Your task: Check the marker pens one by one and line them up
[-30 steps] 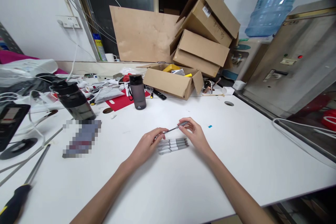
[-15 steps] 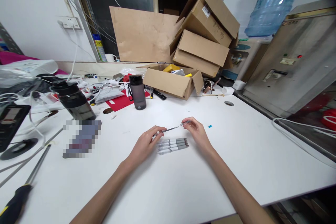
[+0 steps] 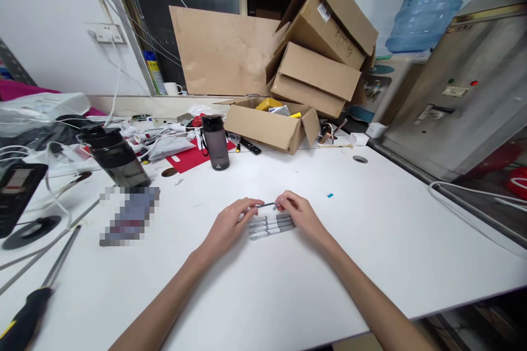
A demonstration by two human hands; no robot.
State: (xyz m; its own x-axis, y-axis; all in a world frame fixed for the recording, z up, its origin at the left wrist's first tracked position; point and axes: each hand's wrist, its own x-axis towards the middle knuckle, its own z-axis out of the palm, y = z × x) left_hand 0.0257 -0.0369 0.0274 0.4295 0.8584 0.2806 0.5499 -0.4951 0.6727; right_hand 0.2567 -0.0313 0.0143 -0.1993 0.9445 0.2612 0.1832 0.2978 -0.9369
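My left hand pinches a thin dark pen by one end, the pen lying across between the two hands. Thumb and fingers of my right hand close at the pen's other end, around a short grey piece that looks like a pen cap. Whether that piece sits on the pen is too small to tell. Just below the hands, a row of several pens with clear and grey barrels lies side by side on the white table, partly covered by my right hand's fingers.
A small blue scrap lies to the right. Farther back stand a dark water bottle and an open cardboard box. On the left are another bottle, a pixelated object and a screwdriver.
My right hand has moved left and slightly down, bringing the short grey piece to the pen's end. The gap between them has closed. My left hand has stayed nearly still.
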